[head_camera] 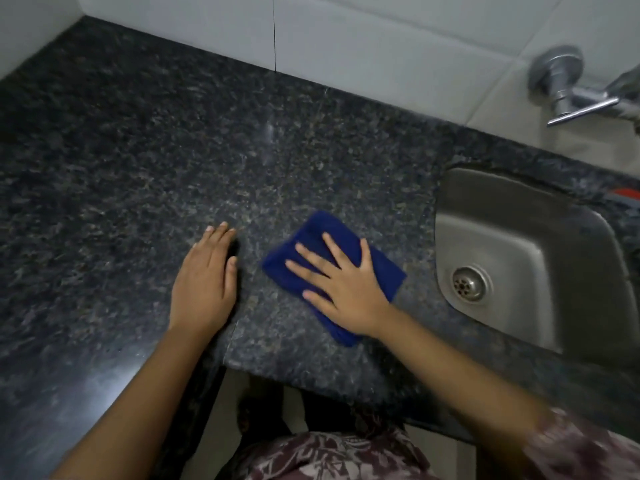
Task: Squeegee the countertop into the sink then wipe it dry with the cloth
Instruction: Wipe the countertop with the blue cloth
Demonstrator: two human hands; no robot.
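A folded dark blue cloth [313, 233] lies on the black speckled granite countertop [138, 161], left of the sink. My right hand [341, 284] presses flat on top of the cloth with its fingers spread, covering the cloth's middle. My left hand [207, 282] rests palm-down on the bare counter to the left of the cloth, holding nothing. The steel sink [568, 271] with its round drain [467, 284] sits at the right. No squeegee is in view.
A chrome wall tap [568, 88] juts out above the sink at the upper right. White wall tiles [346, 36] back the counter. A red object [627, 195] peeks in at the right edge. The counter's front edge runs just below my hands.
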